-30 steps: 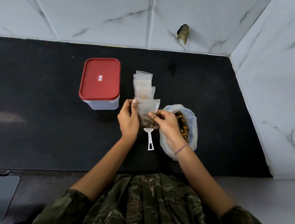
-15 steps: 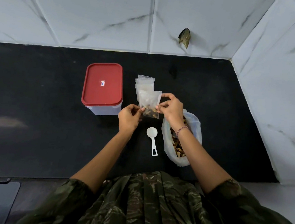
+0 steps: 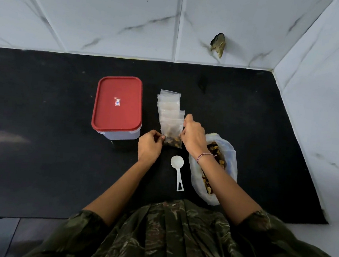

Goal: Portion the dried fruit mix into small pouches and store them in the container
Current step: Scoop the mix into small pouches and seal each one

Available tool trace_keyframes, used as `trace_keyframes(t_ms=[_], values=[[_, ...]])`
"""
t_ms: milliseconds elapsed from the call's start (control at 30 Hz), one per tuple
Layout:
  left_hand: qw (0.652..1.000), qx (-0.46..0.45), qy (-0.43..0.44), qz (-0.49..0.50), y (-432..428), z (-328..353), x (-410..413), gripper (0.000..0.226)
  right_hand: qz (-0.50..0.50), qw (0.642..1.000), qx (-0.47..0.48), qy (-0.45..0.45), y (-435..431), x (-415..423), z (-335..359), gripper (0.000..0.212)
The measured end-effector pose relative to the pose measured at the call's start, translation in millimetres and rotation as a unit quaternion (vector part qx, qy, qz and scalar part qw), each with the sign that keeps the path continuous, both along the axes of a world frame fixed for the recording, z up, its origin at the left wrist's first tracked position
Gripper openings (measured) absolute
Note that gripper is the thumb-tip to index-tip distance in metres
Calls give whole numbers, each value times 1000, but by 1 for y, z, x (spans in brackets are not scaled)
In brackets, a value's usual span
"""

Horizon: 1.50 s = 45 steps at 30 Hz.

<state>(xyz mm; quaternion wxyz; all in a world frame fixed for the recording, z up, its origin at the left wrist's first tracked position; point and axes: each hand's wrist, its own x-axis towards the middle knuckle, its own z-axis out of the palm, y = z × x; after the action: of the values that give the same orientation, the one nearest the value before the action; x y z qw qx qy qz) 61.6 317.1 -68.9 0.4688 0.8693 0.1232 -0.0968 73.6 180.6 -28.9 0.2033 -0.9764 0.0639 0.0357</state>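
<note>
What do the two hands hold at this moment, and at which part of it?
Both hold one small pouch with fruit mix inside. The left hand pinches its lower left edge; the right hand pinches its right edge.

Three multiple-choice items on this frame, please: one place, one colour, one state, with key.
1. Where is the white scoop? A. on the counter beside the fruit-mix bag B. inside that bag C. on the floor
2. What colour is the container lid? A. blue B. white C. red
3. The filled pouch is: A. lying flat B. pinched by both hands C. dropped in the bag
Key: A, it lies on the black counter left of the bag; C, the lid is red; B, left hand and right hand pinch its edges.
</note>
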Motion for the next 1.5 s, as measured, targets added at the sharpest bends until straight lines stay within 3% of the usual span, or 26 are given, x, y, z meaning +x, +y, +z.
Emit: trace_keyframes(t_ms=[300,467,567,767,1233,1500], values=[[995,80,-58,-23,-4,7,3,12,15,999,-28,-21,2,4,-2,10],[966,156,-196,-63,-12,17,-7,14,31,991,-26,-128,6,-9,4,26],[942,229,-217,-115,-17,12,-3,36,92,989,-86,-79,13,-15,-2,49],[897,323,-125,-274,-17,5,18,72,147,983,-113,9,17,-2,-16,63],[882,350,-79,-304,-17,-3,33,69,153,979,-84,102,11,19,-20,58],[887,356,-84,-283,-16,9,25,74,151,981,-113,36,14,13,-4,60]])
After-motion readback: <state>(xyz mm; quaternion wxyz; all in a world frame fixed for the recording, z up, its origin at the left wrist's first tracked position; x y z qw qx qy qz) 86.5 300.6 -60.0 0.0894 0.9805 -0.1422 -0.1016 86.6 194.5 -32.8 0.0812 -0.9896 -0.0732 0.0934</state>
